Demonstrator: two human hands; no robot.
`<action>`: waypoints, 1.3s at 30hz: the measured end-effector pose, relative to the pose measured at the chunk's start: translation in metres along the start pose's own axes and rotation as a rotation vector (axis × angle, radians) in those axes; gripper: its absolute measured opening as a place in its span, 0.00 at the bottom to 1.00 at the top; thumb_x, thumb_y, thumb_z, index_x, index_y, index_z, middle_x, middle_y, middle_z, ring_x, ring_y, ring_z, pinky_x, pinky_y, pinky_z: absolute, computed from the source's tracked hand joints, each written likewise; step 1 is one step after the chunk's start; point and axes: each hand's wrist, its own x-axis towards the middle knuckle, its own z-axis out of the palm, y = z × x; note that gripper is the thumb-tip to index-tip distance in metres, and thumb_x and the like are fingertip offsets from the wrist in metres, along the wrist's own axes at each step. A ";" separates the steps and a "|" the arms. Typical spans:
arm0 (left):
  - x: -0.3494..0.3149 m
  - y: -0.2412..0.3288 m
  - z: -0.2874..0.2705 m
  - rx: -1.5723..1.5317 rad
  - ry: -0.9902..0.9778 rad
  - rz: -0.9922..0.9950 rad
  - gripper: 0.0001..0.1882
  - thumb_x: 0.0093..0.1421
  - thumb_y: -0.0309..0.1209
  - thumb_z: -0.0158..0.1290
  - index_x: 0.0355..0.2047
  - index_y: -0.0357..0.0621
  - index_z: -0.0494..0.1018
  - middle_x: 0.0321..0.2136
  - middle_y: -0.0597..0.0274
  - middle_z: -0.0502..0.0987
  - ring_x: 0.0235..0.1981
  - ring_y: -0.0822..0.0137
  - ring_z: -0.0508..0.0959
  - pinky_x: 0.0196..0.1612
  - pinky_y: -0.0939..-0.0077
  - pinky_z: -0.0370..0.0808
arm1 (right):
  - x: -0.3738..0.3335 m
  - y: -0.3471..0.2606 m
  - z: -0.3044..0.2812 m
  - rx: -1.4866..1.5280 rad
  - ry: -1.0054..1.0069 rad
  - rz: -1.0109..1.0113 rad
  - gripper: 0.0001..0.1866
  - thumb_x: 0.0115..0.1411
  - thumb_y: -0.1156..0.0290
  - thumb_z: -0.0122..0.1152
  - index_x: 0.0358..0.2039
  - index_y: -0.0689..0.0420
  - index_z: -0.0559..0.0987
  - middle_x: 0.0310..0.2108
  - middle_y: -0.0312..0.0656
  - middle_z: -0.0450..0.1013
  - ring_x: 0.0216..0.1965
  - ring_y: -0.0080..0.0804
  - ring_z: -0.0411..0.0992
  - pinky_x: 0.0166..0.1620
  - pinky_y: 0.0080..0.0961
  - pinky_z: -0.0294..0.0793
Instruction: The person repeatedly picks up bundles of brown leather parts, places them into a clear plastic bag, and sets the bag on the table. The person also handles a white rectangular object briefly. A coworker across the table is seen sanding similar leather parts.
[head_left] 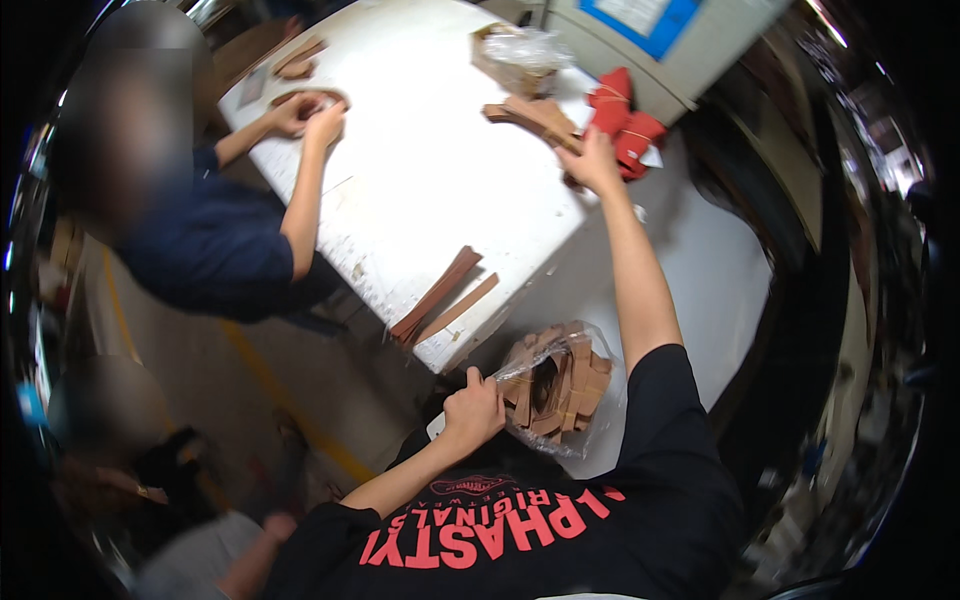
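Observation:
My left hand (474,411) is closed on the edge of a transparent plastic bag (609,437) close to my body. Inside the bag lie several bundles of brown strips (571,392), some tied with yellowish bands. Stretched out to the far right, my right hand (596,162) is closed on the near end of a bundle of brown strips (540,118) at the table's edge. Red bundles (634,135) lie just beyond that hand. Two groups of loose brown strips (438,292) rest on the near corner of the white table (400,170).
At the left side of the table, a co-worker's hands (318,117) hold a curved brown strip, with more strips (300,58) beyond. A cardboard box (500,62) with crumpled plastic stands at the back, near a grey cabinet (640,60). Another person sits at lower left.

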 end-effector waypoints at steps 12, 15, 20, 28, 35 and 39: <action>-0.038 0.011 0.013 -0.151 -0.089 -0.199 0.18 0.56 0.29 0.54 0.46 0.63 0.82 0.51 0.62 0.78 0.37 0.49 0.84 0.38 0.50 0.83 | 0.023 -0.026 -0.012 0.170 0.104 -0.188 0.32 0.53 0.58 0.74 0.54 0.57 0.72 0.44 0.53 0.81 0.46 0.57 0.79 0.49 0.43 0.79; -0.028 0.019 0.025 -0.236 0.031 -0.457 0.14 0.59 0.36 0.54 0.45 0.50 0.79 0.43 0.56 0.82 0.40 0.47 0.84 0.43 0.50 0.81 | 0.000 -0.041 -0.075 0.434 0.096 -0.317 0.33 0.52 0.61 0.77 0.55 0.58 0.72 0.45 0.52 0.81 0.47 0.47 0.81 0.49 0.37 0.79; -0.020 0.029 0.026 -0.421 0.057 -0.488 0.19 0.57 0.28 0.52 0.50 0.49 0.75 0.44 0.56 0.82 0.45 0.48 0.82 0.46 0.51 0.78 | -0.073 -0.039 -0.174 0.895 -0.368 -0.428 0.37 0.54 0.74 0.77 0.62 0.52 0.68 0.50 0.35 0.76 0.52 0.24 0.73 0.56 0.27 0.74; -0.031 0.007 0.023 -0.800 -0.028 -0.302 0.51 0.48 0.18 0.50 0.76 0.52 0.53 0.65 0.44 0.70 0.63 0.52 0.74 0.62 0.71 0.70 | -0.227 -0.041 -0.094 0.544 -1.395 -0.687 0.36 0.46 0.76 0.71 0.59 0.56 0.75 0.51 0.50 0.79 0.53 0.49 0.77 0.55 0.38 0.76; -0.040 0.043 -0.003 -0.658 -0.109 -0.220 0.55 0.48 0.16 0.46 0.78 0.59 0.46 0.77 0.56 0.49 0.59 0.48 0.77 0.55 0.68 0.77 | -0.296 -0.019 -0.051 -0.046 -0.875 -0.799 0.27 0.52 0.75 0.67 0.55 0.49 0.78 0.57 0.44 0.72 0.60 0.48 0.70 0.61 0.46 0.70; -0.043 0.046 -0.010 -0.632 -0.165 -0.254 0.54 0.48 0.17 0.46 0.77 0.62 0.48 0.75 0.54 0.55 0.58 0.50 0.77 0.54 0.66 0.77 | -0.318 -0.012 -0.093 0.255 -0.560 -0.677 0.26 0.56 0.71 0.68 0.57 0.50 0.76 0.53 0.44 0.72 0.59 0.48 0.70 0.61 0.47 0.69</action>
